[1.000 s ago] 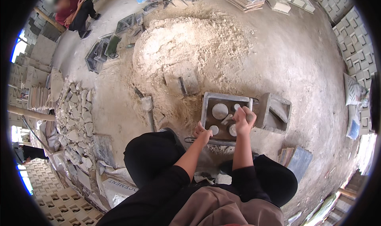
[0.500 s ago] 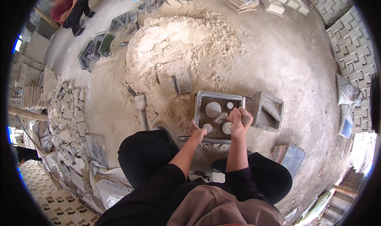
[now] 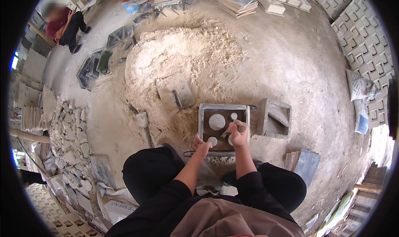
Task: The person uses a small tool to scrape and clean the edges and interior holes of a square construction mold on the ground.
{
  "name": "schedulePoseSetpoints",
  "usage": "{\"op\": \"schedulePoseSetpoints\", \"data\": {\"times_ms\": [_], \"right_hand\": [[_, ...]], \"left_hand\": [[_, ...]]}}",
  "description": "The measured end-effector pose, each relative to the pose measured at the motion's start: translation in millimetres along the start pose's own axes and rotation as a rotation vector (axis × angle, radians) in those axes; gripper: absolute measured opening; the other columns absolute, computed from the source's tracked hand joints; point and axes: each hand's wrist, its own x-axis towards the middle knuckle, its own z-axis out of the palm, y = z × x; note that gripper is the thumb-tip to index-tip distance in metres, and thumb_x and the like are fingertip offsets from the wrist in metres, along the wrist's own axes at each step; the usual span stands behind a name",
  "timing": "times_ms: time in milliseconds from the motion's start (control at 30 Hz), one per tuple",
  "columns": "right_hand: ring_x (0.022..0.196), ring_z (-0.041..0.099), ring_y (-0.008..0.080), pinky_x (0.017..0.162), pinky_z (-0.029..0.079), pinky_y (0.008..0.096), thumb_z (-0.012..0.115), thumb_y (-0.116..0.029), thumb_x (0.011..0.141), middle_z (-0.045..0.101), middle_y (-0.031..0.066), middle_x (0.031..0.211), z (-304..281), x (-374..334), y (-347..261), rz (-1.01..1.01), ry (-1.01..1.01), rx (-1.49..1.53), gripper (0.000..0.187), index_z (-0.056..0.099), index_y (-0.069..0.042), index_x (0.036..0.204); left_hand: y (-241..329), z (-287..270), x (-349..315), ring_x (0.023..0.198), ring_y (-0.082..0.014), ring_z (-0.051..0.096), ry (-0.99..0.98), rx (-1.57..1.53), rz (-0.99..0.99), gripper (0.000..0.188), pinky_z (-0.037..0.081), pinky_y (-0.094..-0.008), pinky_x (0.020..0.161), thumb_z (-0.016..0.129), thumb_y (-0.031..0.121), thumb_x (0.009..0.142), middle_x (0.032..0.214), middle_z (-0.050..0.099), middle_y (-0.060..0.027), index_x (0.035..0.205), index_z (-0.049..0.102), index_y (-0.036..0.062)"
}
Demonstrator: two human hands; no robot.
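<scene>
As the person's black-clad knees [image 3: 151,168] part around the work, I see the left hand [image 3: 201,144] at the near left corner of a grey rectangular mould [image 3: 201,118], fingers partly curled at its wall and thumb beside a small pale disc [image 3: 212,141]; whether it pinches that disc or merely steadies the mould, I cannot tell. The right hand [image 3: 237,134] is closed in a fist around what looks like a handled tool [image 3: 241,129], over the mould's right half. The mould lies flat on the floor beyond the knees, a large disc [image 3: 216,122] set in its brown filling [image 3: 207,131]. I'd judge the step in hand to be working that filling around the discs; the next move would call for a light, firm wrist, skirting each disc without nudging it. To the right sits an open grey box [image 3: 261,121], to the left a mallet [image 3: 142,119]; farther off rises a pale powder heap [image 3: 183,54], and at far left sits another person [image 3: 60,27].
</scene>
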Motion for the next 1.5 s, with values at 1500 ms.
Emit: {"op": "schedulePoseSetpoints", "data": {"times_ms": [1500], "right_hand": [[0.041, 0.030, 0.0032, 0.037, 0.021, 0.0260, 0.051, -0.005, 0.077, 0.035, -0.0037, 0.042, 3, -15, 5, -0.059, -0.030, -0.251, 0.033, 0.035, -0.003, 0.048]], "left_hand": [[14, -2, -5, 0.120, -0.0401, 0.010, -0.013, 0.230, -0.113, 0.098, 0.017, -0.0491, 0.098, 0.060, 0.022, 0.058, 0.133, 0.007, -0.0174, 0.133, -0.002, 0.0111]]}}
